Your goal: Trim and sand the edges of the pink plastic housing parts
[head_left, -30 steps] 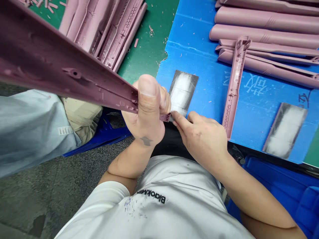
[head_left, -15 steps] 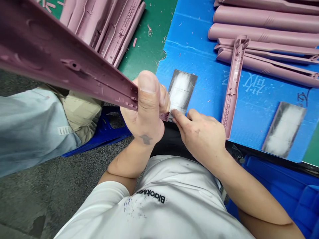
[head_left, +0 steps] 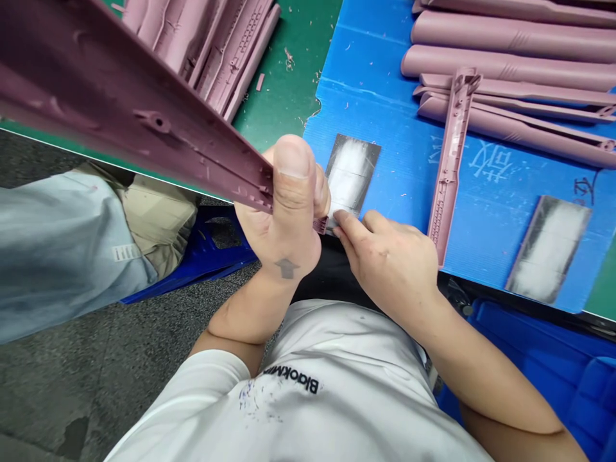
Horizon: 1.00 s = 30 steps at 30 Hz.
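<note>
My left hand [head_left: 293,205] is closed round a long pink plastic shell [head_left: 158,122], its thumb lying along the inner side. The shell slants up to the left, close to the camera, and shows a screw boss inside. Its short lower end pokes out past my fingers, by the near edge of a dark rectangular abrasive-looking sheet [head_left: 353,170] whitened with dust. My right hand [head_left: 392,253] is closed, with fingertips together at the sheet's near edge, beside the shell's end. What lies between those fingertips is hidden.
Several pink shells [head_left: 510,61] lie stacked at the right on a blue plastic board [head_left: 399,147], with one shell [head_left: 450,179] lying across them. A second dusty sheet [head_left: 548,250] lies far right. More shells [head_left: 231,58] rest on the green tabletop [head_left: 298,38]. Another person's clothed leg [head_left: 72,244] is at left.
My left hand and the pink shell have shifted slightly to the right. My right hand stays almost in place at the sheet's near edge.
</note>
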Motion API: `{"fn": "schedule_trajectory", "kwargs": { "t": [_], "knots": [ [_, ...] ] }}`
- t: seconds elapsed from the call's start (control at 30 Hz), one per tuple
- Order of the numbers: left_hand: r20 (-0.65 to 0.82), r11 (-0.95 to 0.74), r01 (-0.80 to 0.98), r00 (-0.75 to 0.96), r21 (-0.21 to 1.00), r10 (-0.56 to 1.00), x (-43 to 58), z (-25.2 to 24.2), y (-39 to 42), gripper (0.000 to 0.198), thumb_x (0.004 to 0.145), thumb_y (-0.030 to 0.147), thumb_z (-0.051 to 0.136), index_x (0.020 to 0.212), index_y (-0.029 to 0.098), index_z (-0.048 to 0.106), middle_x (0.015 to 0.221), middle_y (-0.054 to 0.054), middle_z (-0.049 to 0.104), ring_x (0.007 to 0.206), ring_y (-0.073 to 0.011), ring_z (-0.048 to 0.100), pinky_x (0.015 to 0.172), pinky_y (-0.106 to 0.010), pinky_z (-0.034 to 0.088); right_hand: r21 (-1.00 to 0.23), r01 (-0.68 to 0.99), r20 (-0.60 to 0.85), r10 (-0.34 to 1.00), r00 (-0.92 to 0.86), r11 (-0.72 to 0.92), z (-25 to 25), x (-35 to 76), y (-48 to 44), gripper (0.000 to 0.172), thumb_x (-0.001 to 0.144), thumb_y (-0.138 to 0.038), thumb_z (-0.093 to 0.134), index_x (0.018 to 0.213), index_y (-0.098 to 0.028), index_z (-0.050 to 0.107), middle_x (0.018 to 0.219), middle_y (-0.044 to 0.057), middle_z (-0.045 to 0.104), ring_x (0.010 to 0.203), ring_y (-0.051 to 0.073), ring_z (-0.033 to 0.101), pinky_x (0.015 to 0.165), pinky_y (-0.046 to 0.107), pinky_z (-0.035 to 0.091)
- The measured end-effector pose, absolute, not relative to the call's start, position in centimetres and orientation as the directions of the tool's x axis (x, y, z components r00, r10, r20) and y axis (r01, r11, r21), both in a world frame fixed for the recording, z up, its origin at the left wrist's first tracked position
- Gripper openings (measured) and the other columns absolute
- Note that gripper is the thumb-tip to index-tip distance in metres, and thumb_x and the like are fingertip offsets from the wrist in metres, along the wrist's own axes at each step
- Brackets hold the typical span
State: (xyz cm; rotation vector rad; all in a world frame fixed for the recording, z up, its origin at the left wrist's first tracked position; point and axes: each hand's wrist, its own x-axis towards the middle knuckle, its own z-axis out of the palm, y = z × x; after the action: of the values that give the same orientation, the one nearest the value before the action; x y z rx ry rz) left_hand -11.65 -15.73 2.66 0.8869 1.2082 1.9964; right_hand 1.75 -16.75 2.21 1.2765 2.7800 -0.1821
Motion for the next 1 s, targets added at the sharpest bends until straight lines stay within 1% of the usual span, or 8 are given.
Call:
{"fn": "schedule_trajectory", "kwargs": {
  "t": [0.1, 0.2, 0.27, 0.43, 0.6, 0.77, 0.93, 1.0],
  "knots": [
    [0.245, -0.387, -0.138, -0.575, 0.912, 0.781, -11.6, 2.4, -15.8, 0.070, 0.085, 0.081, 0.063, 0.064, 0.023, 0.031, 0.056, 0.005, 0.020, 0.042, -0.0086, 0.024, 0.041, -0.030, 0.018, -0.059, 0.771, -0.118, 0.763, -0.636, 0.634, 2.1, 1.6, -16.6, 0.032, 0.113, -0.031, 0.045, 0.134, -0.032, 0.069, 0.091, 0.003, 0.070, 0.071, 0.018, 0.060, 0.064, 0.037, 0.019],
    [0.269, -0.397, -0.105, -0.577, 0.912, 0.771, -11.6, 2.4, -15.9, 0.069, 0.086, 0.081, 0.062, 0.064, 0.023, 0.033, 0.055, 0.004, 0.023, 0.042, -0.0086, 0.024, 0.042, -0.030, 0.017, -0.044, 0.788, -0.124, 0.779, -0.615, 0.615, 2.1, 1.6, -16.3, 0.033, 0.114, -0.034, 0.044, 0.137, -0.032, 0.068, 0.093, 0.004, 0.071, 0.072, 0.018, 0.061, 0.063, 0.037, 0.019],
    [0.238, -0.362, -0.114, -0.571, 0.925, 0.786, -11.6, 2.6, -16.1, 0.067, 0.087, 0.079, 0.063, 0.063, 0.023, 0.035, 0.056, 0.003, 0.026, 0.044, -0.0093, 0.027, 0.043, -0.030, 0.020, -0.054, 0.787, -0.131, 0.777, -0.616, 0.615, 2.3, 1.7, -16.1, 0.036, 0.115, -0.038, 0.040, 0.138, -0.032, 0.068, 0.094, 0.004, 0.071, 0.072, 0.018, 0.061, 0.063, 0.037, 0.020],
    [0.180, -0.327, -0.155, -0.585, 0.932, 0.791, -11.6, 3.4, -16.3, 0.069, 0.084, 0.078, 0.068, 0.061, 0.022, 0.035, 0.056, 0.004, 0.023, 0.044, -0.0091, 0.027, 0.042, -0.031, 0.021, -0.108, 0.762, -0.158, 0.746, -0.648, 0.639, 2.7, 1.9, -16.4, 0.040, 0.117, -0.041, 0.034, 0.135, -0.033, 0.070, 0.091, 0.004, 0.072, 0.072, 0.018, 0.062, 0.063, 0.036, 0.021],
    [0.104, -0.248, -0.175, -0.578, 0.953, 0.809, -11.7, 3.8, -16.5, 0.067, 0.082, 0.079, 0.067, 0.063, 0.023, 0.036, 0.057, 0.004, 0.024, 0.045, -0.0102, 0.028, 0.044, -0.032, 0.023, -0.131, 0.771, -0.183, 0.749, -0.636, 0.623, 2.6, 1.7, -16.5, 0.042, 0.117, -0.042, 0.033, 0.136, -0.033, 0.069, 0.094, 0.004, 0.073, 0.072, 0.019, 0.063, 0.063, 0.036, 0.021],
    [0.125, -0.269, -0.170, -0.581, 0.948, 0.805, -11.6, 3.7, -16.5, 0.068, 0.083, 0.079, 0.067, 0.063, 0.022, 0.036, 0.057, 0.003, 0.026, 0.046, -0.0099, 0.030, 0.044, -0.031, 0.023, -0.131, 0.777, -0.189, 0.754, -0.629, 0.615, 2.5, 1.7, -16.4, 0.038, 0.116, -0.037, 0.036, 0.136, -0.034, 0.068, 0.094, 0.004, 0.073, 0.071, 0.019, 0.062, 0.062, 0.035, 0.020],
    [0.122, -0.274, -0.182, -0.580, 0.944, 0.805, -11.6, 3.5, -16.5, 0.068, 0.083, 0.078, 0.068, 0.064, 0.021, 0.038, 0.059, 0.003, 0.027, 0.048, -0.0084, 0.030, 0.044, -0.030, 0.024, -0.120, 0.778, -0.159, 0.762, -0.628, 0.616, 2.3, 1.7, -16.5, 0.038, 0.116, -0.040, 0.036, 0.133, -0.034, 0.069, 0.092, 0.003, 0.072, 0.069, 0.018, 0.061, 0.062, 0.035, 0.019],
    [0.137, -0.277, -0.154, -0.589, 0.948, 0.796, -11.5, 3.5, -16.5, 0.067, 0.084, 0.078, 0.067, 0.064, 0.022, 0.039, 0.058, 0.002, 0.028, 0.048, -0.0092, 0.031, 0.045, -0.031, 0.023, -0.112, 0.789, -0.162, 0.772, -0.614, 0.604, 2.2, 1.6, -16.4, 0.039, 0.116, -0.041, 0.035, 0.133, -0.033, 0.070, 0.093, 0.004, 0.071, 0.070, 0.018, 0.061, 0.061, 0.036, 0.018]
  ]
}}
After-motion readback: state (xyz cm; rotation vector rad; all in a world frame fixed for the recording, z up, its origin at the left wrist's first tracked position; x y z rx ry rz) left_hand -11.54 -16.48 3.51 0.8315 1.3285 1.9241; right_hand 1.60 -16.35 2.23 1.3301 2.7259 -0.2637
